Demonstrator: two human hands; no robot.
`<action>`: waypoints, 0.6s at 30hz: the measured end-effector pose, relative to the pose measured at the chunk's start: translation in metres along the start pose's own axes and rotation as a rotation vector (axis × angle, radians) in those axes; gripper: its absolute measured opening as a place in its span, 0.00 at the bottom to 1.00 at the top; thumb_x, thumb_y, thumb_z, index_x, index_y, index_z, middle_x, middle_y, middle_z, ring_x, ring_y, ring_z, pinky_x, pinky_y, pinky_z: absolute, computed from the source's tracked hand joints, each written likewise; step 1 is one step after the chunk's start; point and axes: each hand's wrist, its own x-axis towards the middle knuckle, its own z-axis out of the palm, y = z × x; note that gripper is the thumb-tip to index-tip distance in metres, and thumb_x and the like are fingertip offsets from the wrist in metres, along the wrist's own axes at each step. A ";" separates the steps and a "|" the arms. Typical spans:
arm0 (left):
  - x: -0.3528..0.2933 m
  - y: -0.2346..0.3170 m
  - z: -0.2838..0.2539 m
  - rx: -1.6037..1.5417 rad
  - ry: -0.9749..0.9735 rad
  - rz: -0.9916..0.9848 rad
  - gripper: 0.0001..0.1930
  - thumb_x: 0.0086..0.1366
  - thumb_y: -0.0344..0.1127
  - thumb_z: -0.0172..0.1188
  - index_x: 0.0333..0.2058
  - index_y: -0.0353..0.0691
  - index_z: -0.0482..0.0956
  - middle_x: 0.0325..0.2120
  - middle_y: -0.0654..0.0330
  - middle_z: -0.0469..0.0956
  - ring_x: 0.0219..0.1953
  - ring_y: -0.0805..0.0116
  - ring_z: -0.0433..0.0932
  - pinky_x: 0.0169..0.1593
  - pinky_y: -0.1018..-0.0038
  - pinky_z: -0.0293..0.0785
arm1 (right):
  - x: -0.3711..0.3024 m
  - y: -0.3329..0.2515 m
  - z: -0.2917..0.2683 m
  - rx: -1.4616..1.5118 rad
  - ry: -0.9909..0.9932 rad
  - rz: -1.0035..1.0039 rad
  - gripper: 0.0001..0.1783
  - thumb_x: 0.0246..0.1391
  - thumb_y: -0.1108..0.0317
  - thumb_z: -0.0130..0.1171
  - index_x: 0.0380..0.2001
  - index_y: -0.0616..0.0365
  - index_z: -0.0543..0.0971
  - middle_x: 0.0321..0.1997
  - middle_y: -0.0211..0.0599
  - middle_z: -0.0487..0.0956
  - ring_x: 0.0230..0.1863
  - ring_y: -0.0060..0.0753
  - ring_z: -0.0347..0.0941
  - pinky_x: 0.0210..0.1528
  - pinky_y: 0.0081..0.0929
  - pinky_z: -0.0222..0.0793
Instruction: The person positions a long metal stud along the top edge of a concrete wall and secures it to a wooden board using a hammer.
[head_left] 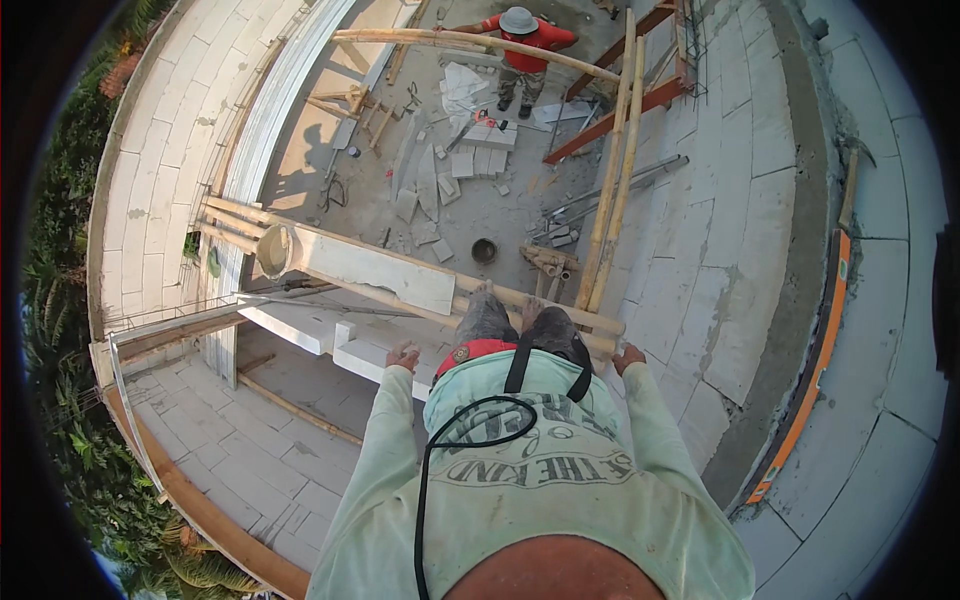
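My left hand (404, 356) hangs beside my hip, its fingers loosely apart and holding nothing. Below and beside it is a white block ledge (362, 362); whether they touch I cannot tell. On the other side, my right hand (629, 357) is also empty, fingers slightly bent, close to the end of a bamboo pole (608, 322). My bare feet are on the bamboo poles. A pale board (390, 278) lies across these poles to my left, with a mortar-stained bucket (275, 251) at its far end.
Far below, a person in a red shirt (540, 36) and grey hat stands among broken white blocks (482, 160). A dark bucket (484, 250) sits on that floor. Block walls rise on both sides. An orange spirit level (815, 375) and a hammer (852, 180) lie along the right wall top.
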 end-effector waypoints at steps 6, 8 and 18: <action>-0.020 -0.006 0.008 -0.045 0.030 -0.021 0.27 0.52 0.40 0.65 0.51 0.42 0.72 0.29 0.54 0.78 0.26 0.70 0.76 0.24 0.74 0.73 | 0.031 0.020 0.008 -0.029 0.022 -0.080 0.30 0.45 0.56 0.58 0.50 0.62 0.70 0.42 0.52 0.76 0.38 0.46 0.76 0.43 0.35 0.71; -0.020 -0.010 0.010 -0.059 0.037 -0.025 0.26 0.52 0.39 0.64 0.51 0.41 0.72 0.29 0.54 0.78 0.25 0.70 0.76 0.25 0.73 0.73 | 0.050 0.032 0.019 -0.002 0.019 -0.102 0.30 0.45 0.58 0.58 0.50 0.62 0.70 0.38 0.51 0.77 0.32 0.43 0.78 0.39 0.34 0.73; -0.029 -0.033 0.015 -0.019 0.012 -0.011 0.29 0.53 0.41 0.63 0.54 0.40 0.68 0.33 0.54 0.78 0.30 0.69 0.77 0.23 0.76 0.71 | 0.081 0.054 0.045 -0.074 0.081 -0.241 0.29 0.46 0.61 0.59 0.52 0.59 0.69 0.27 0.45 0.79 0.21 0.35 0.76 0.27 0.31 0.73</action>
